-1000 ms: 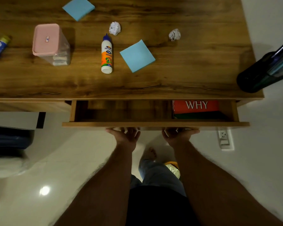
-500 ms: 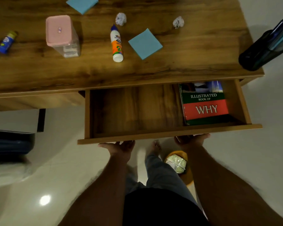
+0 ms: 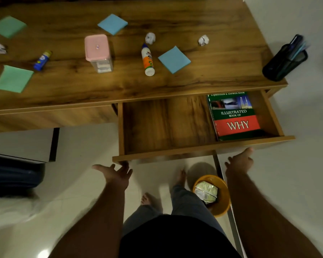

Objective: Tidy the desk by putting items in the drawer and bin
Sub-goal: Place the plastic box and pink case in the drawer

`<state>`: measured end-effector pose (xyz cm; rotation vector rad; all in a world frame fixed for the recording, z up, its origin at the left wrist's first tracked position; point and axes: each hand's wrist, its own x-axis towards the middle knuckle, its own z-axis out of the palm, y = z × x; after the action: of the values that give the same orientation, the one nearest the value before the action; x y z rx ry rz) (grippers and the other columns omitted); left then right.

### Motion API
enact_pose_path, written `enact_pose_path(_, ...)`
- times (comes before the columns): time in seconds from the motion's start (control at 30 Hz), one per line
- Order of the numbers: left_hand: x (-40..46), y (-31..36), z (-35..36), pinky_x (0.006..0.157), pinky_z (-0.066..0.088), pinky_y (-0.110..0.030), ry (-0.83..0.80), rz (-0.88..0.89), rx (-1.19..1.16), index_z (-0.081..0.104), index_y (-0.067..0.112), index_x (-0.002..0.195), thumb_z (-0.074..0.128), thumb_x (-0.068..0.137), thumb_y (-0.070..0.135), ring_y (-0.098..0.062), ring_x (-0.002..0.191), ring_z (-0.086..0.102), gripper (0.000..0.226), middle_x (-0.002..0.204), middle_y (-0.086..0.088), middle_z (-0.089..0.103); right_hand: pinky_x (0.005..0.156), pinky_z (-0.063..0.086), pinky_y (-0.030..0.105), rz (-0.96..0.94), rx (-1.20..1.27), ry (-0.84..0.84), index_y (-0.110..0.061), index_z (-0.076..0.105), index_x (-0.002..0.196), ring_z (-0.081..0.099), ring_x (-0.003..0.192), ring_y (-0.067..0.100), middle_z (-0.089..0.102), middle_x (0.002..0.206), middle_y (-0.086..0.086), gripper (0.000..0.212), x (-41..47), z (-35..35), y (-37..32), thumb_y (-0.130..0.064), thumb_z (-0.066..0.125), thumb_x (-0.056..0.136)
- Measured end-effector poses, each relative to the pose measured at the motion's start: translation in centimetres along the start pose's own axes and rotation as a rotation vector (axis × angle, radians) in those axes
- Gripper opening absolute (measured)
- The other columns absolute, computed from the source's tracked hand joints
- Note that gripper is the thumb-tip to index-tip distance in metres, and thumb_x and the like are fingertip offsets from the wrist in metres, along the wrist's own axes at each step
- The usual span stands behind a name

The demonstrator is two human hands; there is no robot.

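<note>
Open drawer (image 3: 168, 125) at centre frame, book (image 3: 233, 116) at its right; both hands, left (image 3: 116, 174) and right (image 3: 240, 162), spread open below it, holding nothing.

Wood-grain desk (image 3: 222, 25), pink-lidded box (image 3: 96, 47), orange bin (image 3: 223, 207)

The person wore a black top (image 3: 175, 237) and grey-blue trousers (image 3: 186, 202) that ended above the ankle. Both forearms were bare, with no sleeve reaching them. The left hand (image 3: 116, 174) and right hand (image 3: 239, 162) carried no glove, ring or watch. The feet (image 3: 145, 199) were bare.
</note>
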<state>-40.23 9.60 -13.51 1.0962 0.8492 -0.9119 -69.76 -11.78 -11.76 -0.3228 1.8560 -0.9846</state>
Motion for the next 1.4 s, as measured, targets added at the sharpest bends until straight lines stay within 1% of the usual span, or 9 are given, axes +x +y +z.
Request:
enact_pose_path(0.07,-0.5,1.6,0.2,0.115,0.026,-0.051,0.007,0.068,0.153,0.032,0.016,0.148,0.020,0.081,0.084,-0.037,0.134,0.042,0.096,0.150,-0.016,0.038,0.090,0.053,0.042,-0.259,-0.071,0.132,-0.012,0.050,0.121,0.060,0.104,0.023,0.062,0.116,0.010,0.053,-1.0,0.2,-2.0,-0.056,0.047,0.091)
enact_pose_path(0.17,-1.2,3.8,1.9,0.110,0.035,-0.045,-0.053,0.190,0.347,0.043,0.015,0.141,0.023,0.090,0.074,-0.029,0.130,0.046,0.081,0.144,-0.013,0.045,0.088,0.054,0.044,-0.630,-0.175,0.112,-0.017,0.054,0.109,0.062,0.100,0.019,0.063,0.112,0.005,0.038,-2.4,1.1,-5.2,-0.047,0.055,0.087)
enact_pose_path(0.27,-1.9,5.3,4.3,0.098,0.046,-0.041,-0.093,0.375,0.461,0.053,0.012,0.130,0.037,0.096,0.058,-0.024,0.120,0.055,0.059,0.131,-0.009,0.057,0.079,0.057,0.044,-0.828,-0.267,-0.112,-0.029,0.051,0.097,0.062,0.093,0.017,0.060,0.100,-0.004,0.019,-5.0,3.8,-7.1,-0.046,0.054,0.088)
enact_pose_path(0.37,-3.2,6.3,6.6,0.093,0.050,-0.037,-0.107,0.556,0.539,0.058,0.013,0.124,0.049,0.096,0.044,-0.020,0.113,0.061,0.043,0.117,-0.003,0.065,0.079,0.054,0.049,-0.965,-0.332,-0.369,-0.021,0.057,0.092,0.060,0.085,0.023,0.061,0.091,0.004,0.019,-8.1,8.0,-7.1,-0.040,0.056,0.088)
enact_pose_path(0.57,-5.6,8.5,11.2,0.089,0.052,-0.038,-0.217,0.753,0.620,0.064,0.018,0.099,0.050,0.098,0.036,-0.017,0.102,0.064,0.023,0.101,0.000,0.067,0.078,0.047,0.027,-0.896,-0.602,-0.770,-0.022,0.060,0.101,0.060,0.092,0.011,0.063,0.098,-0.005,0.016,-13.9,14.4,-4.9,-0.035,0.062,0.092)
enact_pose_path(0.77,-6.6,11.7,14.1,0.088,0.051,-0.039,-0.235,0.825,0.591,0.059,0.020,0.098,0.052,0.098,0.033,-0.021,0.103,0.063,0.015,0.101,-0.003,0.065,0.081,0.053,0.027,-0.876,-0.709,-0.987,-0.019,0.060,0.112,0.059,0.094,0.008,0.062,0.101,-0.008,0.029,-17.5,19.1,-4.2,-0.038,0.064,0.090)
enact_pose_path(0.97,-5.2,16.0,18.1,0.086,0.054,-0.040,-0.162,0.814,0.558,0.061,0.026,0.092,0.056,0.095,0.033,-0.017,0.092,0.062,0.009,0.090,0.004,0.063,0.078,0.050,0.024,-0.877,-0.716,-1.068,-0.017,0.058,0.115,0.057,0.094,0.005,0.060,0.103,-0.009,0.033,-20.7,24.9,-5.5,-0.040,0.061,0.092)
enact_pose_path(1.23,-1.6,22.4,23.2,0.092,0.053,-0.037,-0.173,0.784,0.672,0.064,0.020,0.106,0.057,0.094,0.034,-0.015,0.094,0.062,0.020,0.099,0.000,0.066,0.100,0.049,0.047,-0.634,-0.684,-1.046,-0.020,0.050,0.135,0.053,0.120,0.017,0.055,0.136,-0.001,0.049,-25.0,34.1,-6.3,-0.044,0.057,0.093)
enact_pose_path(1.4,-0.3,24.5,25.2,0.073,0.054,-0.030,-0.214,0.768,0.837,0.063,0.010,0.117,0.053,0.095,0.039,-0.014,0.087,0.061,0.037,0.106,-0.004,0.066,0.098,0.050,0.045,-0.522,-0.658,-1.030,-0.013,0.046,0.139,0.052,0.103,0.013,0.049,0.113,-0.007,0.043,-27.4,37.5,-6.3,-0.029,0.047,0.100)
